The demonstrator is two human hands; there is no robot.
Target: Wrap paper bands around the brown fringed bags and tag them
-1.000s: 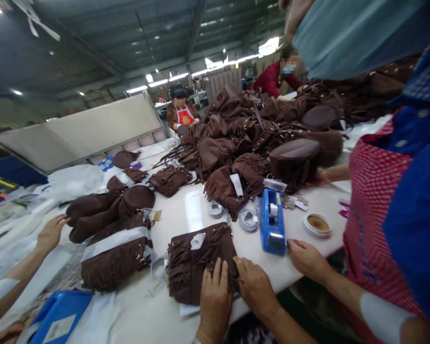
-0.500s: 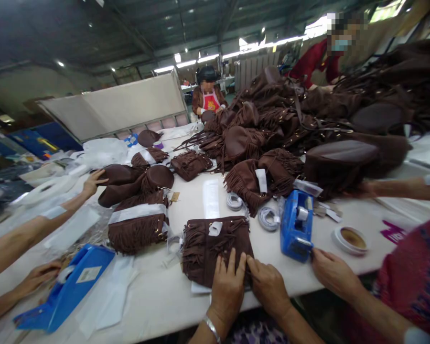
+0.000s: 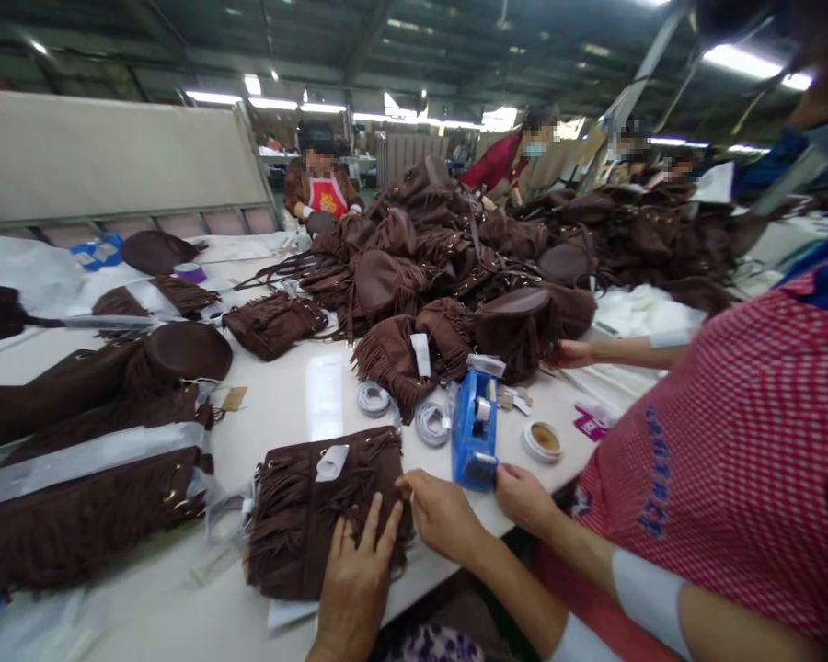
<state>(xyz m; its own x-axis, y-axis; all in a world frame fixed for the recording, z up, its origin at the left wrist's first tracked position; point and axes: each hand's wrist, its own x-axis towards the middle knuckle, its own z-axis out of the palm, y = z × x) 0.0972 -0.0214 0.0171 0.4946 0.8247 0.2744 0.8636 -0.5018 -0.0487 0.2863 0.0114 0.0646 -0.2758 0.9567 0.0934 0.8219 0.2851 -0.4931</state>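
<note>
A dark brown fringed bag (image 3: 293, 524) lies flat near the table's front edge, with a small white wrapped piece (image 3: 332, 462) on its top. My left hand (image 3: 359, 570) rests on the bag's lower right part, its fingers spread. At the bag's right edge my right hand (image 3: 442, 515) is closed, thumb and forefinger pinched at the fringe; what lies between the fingertips is too small to tell. White paper (image 3: 292, 612) sticks out from under the bag's front edge.
A blue tape dispenser (image 3: 475, 450) stands right of the bag, touched by another person's hand (image 3: 524, 496). Near it are coiled grey straps (image 3: 432, 424) and a tape roll (image 3: 542, 441). Brown bags (image 3: 414, 248) are heaped behind; a taped fringed bag (image 3: 97, 515) lies left.
The view has turned right, so the table's things sit further left. The neighbour in the checked apron shows more. My hands remain on the bag; my right hand's fingers have shifted slightly.
</note>
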